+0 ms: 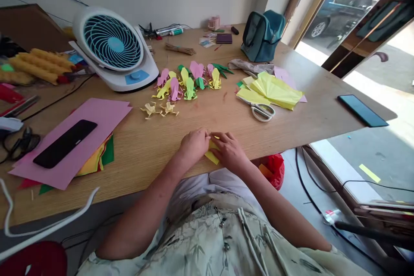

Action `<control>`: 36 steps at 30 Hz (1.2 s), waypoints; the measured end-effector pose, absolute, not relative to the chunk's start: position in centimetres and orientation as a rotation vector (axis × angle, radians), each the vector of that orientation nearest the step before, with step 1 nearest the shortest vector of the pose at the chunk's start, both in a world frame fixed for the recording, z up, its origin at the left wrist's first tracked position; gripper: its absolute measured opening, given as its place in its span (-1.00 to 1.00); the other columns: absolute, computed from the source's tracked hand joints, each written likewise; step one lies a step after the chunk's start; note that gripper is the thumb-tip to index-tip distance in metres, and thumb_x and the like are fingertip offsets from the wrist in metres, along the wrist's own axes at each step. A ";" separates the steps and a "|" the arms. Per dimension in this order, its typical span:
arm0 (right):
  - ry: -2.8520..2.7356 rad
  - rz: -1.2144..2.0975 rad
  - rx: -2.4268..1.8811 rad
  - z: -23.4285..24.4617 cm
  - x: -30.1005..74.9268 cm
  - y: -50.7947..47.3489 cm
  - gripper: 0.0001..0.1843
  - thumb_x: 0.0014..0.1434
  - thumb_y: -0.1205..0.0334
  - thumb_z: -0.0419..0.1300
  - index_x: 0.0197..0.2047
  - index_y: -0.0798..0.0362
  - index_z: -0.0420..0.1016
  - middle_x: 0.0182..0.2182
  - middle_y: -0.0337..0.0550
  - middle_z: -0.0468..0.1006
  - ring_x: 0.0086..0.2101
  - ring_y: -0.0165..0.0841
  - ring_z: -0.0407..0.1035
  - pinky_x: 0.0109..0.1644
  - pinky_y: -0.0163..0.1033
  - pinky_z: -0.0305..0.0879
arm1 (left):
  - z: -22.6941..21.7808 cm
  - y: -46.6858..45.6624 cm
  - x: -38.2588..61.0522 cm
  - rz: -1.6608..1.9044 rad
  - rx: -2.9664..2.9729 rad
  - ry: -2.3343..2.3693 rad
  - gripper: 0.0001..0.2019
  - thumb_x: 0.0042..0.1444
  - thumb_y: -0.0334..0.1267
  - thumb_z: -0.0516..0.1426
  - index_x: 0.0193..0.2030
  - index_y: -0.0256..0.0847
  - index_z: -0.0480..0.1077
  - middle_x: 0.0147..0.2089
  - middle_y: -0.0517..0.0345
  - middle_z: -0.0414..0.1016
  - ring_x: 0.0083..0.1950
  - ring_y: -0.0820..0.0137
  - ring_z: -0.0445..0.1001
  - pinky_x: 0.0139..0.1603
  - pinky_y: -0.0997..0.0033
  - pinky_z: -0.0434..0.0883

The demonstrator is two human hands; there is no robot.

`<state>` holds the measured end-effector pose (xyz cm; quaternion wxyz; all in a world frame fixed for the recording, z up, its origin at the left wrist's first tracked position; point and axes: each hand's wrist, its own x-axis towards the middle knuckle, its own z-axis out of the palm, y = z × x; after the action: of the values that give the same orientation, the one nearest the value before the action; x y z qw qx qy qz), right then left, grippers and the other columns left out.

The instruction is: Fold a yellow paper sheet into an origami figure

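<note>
A small folded piece of yellow paper (212, 158) lies at the table's front edge, right before my body. My left hand (194, 145) is closed at its upper left side, fingertips pinching the paper. From the right, my right hand (229, 151) grips the same paper, its bent fingers covering the upper part, so the folds under them are hidden. Beyond my hands stand two small cream folded-paper figures (168, 108). Behind these is a cluster of pink, yellow and green folded-paper figures (190, 89). Scissors (262, 112) rest to the right, partly by yellow paper sheets (274, 88).
A white fan (113, 43) stands at back left. Pink sheets (93, 116) with a black phone-like object (64, 144) lie at left. A teal bag (263, 36) is at back right, a dark phone (362, 111) at the right edge. A red bag (277, 172) hangs below the table.
</note>
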<state>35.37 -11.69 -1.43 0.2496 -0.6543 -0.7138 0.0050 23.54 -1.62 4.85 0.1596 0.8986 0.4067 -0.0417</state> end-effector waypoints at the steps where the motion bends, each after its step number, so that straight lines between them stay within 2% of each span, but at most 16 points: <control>1: -1.940 0.016 -1.782 -1.4 35.4 -11.7 -0.62 0.34 0.20 0.15 0.16 0.18 0.48 0.12 0.19 0.50 0.12 -0.09 0.35 0.18 0.05 0.30 | 5.0 -1.6 23.9 -0.150 2.562 1.198 -0.73 0.32 -0.29 0.01 -0.02 -0.30 0.50 -0.03 -0.16 0.61 0.03 0.13 0.57 0.01 0.26 0.45; 4: -1.943 0.020 -1.779 -1.3 35.4 -11.8 -0.60 0.35 0.21 0.14 0.19 0.18 0.46 0.13 0.20 0.49 0.09 -0.09 0.37 0.18 0.04 0.30 | 5.2 -1.3 24.6 -0.248 2.551 1.258 -0.69 0.32 -0.25 -0.01 -0.08 -0.33 0.53 -0.03 -0.25 0.61 0.05 0.08 0.58 0.00 0.24 0.46; 9: -1.935 0.010 -1.776 -1.5 35.5 -11.8 -0.60 0.36 0.18 0.12 0.17 0.20 0.47 0.14 0.18 0.47 0.07 -0.07 0.36 0.16 0.03 0.29 | 5.0 -1.1 24.8 -0.292 2.543 1.281 -0.70 0.31 -0.24 0.00 -0.10 -0.31 0.54 -0.04 -0.23 0.61 0.09 0.09 0.56 0.03 0.26 0.45; 13: -1.936 -0.003 -1.766 -1.7 35.6 -11.8 -0.60 0.38 0.18 0.09 0.15 0.22 0.47 0.14 0.17 0.47 0.07 -0.07 0.35 0.17 0.02 0.28 | 4.5 -1.6 24.2 -0.224 2.533 1.256 -0.71 0.32 -0.25 -0.01 -0.09 -0.30 0.51 -0.05 -0.19 0.61 0.04 0.08 0.57 0.02 0.20 0.45; 16: -1.945 0.002 -1.775 -1.7 35.6 -11.8 -0.60 0.38 0.19 0.08 0.15 0.26 0.47 0.14 0.19 0.47 0.07 -0.06 0.34 0.18 0.03 0.27 | 3.7 -1.9 23.4 -0.135 2.540 1.230 -0.74 0.35 -0.26 -0.03 -0.06 -0.26 0.47 -0.08 -0.10 0.59 0.01 0.13 0.56 0.03 0.20 0.45; 19: -1.944 0.012 -1.777 -1.7 35.6 -11.8 -0.60 0.37 0.19 0.08 0.15 0.26 0.47 0.15 0.19 0.47 0.07 -0.05 0.33 0.17 0.04 0.27 | 2.5 -2.1 22.1 0.067 2.571 1.133 -0.77 0.34 -0.35 -0.02 0.01 -0.20 0.41 -0.01 0.01 0.54 0.03 0.27 0.53 0.07 0.31 0.43; 22: -1.931 0.020 -1.781 -1.7 35.6 -11.8 -0.58 0.37 0.18 0.08 0.17 0.26 0.46 0.16 0.17 0.46 0.07 -0.05 0.33 0.18 0.04 0.27 | 1.2 -2.0 20.6 0.352 2.614 0.878 -0.68 0.31 -0.46 -0.04 0.08 -0.17 0.42 0.00 0.04 0.45 0.03 0.35 0.50 0.08 0.40 0.42; 24: -1.924 0.029 -1.787 -1.7 35.6 -11.9 -0.57 0.38 0.16 0.08 0.18 0.25 0.45 0.17 0.17 0.46 0.07 -0.06 0.33 0.19 0.04 0.27 | 0.7 -1.8 19.7 0.413 2.662 0.728 -0.63 0.30 -0.50 -0.03 0.12 -0.15 0.43 -0.03 0.05 0.42 0.01 0.37 0.48 0.07 0.41 0.42; 27: -1.919 0.029 -1.791 -1.7 35.6 -11.9 -0.57 0.38 0.15 0.08 0.17 0.24 0.46 0.16 0.17 0.46 0.05 -0.06 0.34 0.20 0.05 0.26 | 0.9 -1.3 18.9 0.358 2.775 0.624 -0.60 0.28 -0.51 0.00 0.15 -0.11 0.43 -0.04 0.07 0.39 -0.03 0.38 0.47 -0.01 0.45 0.41; 31: -1.920 0.027 -1.777 -1.7 35.7 -12.0 -0.56 0.38 0.14 0.07 0.19 0.25 0.44 0.16 0.17 0.46 0.05 -0.06 0.33 0.19 0.06 0.26 | 1.9 -0.4 18.8 0.224 2.924 0.545 -0.64 0.34 -0.42 0.00 0.18 -0.06 0.41 -0.04 0.10 0.39 -0.14 0.41 0.46 -0.16 0.49 0.38; 36: -1.922 0.016 -1.778 -1.5 35.6 -12.0 -0.56 0.37 0.15 0.08 0.17 0.27 0.45 0.15 0.19 0.47 0.04 -0.05 0.33 0.19 0.05 0.26 | 2.5 1.2 18.9 0.076 3.143 0.296 -0.64 0.36 -0.42 -0.03 0.22 -0.09 0.36 0.00 0.04 0.41 -0.06 0.36 0.46 -0.15 0.47 0.36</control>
<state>35.60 -12.02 -1.52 0.2590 -0.6559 -0.7090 0.0059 18.90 1.17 2.50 -0.0082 0.9953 0.0938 0.0241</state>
